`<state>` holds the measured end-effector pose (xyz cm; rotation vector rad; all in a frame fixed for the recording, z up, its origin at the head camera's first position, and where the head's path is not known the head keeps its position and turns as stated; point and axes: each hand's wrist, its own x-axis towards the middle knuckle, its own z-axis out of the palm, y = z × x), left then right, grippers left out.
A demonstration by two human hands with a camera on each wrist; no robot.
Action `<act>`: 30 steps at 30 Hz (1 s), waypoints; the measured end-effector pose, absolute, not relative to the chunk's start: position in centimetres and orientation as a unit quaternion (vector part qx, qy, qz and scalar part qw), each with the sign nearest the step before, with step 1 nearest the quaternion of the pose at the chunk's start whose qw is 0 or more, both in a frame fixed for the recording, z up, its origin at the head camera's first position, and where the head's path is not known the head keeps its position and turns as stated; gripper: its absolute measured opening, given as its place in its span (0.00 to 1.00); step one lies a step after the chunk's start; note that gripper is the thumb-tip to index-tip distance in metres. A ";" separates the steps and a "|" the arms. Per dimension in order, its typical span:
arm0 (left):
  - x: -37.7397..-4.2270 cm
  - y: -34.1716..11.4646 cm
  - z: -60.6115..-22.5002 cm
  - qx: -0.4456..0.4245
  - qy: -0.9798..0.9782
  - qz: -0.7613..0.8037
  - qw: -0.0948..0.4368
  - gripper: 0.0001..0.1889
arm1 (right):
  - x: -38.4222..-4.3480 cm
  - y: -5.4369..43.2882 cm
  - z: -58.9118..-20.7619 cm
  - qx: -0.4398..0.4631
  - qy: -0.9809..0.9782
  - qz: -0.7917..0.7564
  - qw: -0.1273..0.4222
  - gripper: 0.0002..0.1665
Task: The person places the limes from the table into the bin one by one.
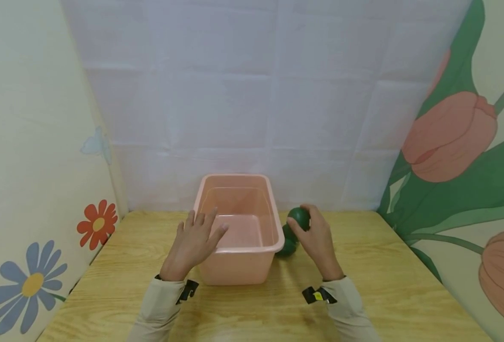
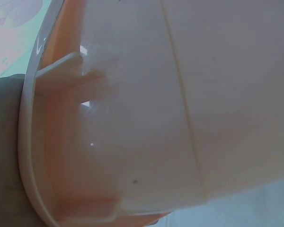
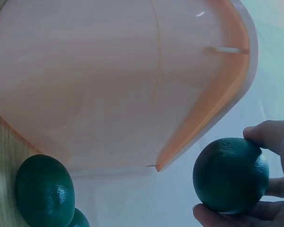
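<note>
Beside tub point(image 1: 236, 268), right grip point(image 1: 318, 241), curled round green fruit point(image 1: 299, 218)

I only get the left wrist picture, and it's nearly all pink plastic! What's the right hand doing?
Observer: The right hand is holding a round green thing.
Operator: Ooh, are there any more of those?
Observer: Yes, at least two more green ones, outside the pink tub on its right.
Operator: And what are the left fingers doing?
Observer: In the head view, the left hand has its fingers spread apart.
</note>
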<state>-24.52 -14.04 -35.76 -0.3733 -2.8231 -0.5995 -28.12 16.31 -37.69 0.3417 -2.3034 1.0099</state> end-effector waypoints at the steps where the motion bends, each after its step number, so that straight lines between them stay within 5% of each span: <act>1: -24.5 -14.0 -35.7 -0.127 -0.963 -0.206 0.115 0.37 | -28.1 16.3 -37.6 0.129 -0.865 0.381 0.299 0.31; 30: -24.4 -13.9 -35.6 -0.124 -0.964 -0.208 0.107 0.38 | -27.7 15.1 -36.6 0.193 -0.827 0.401 0.344 0.38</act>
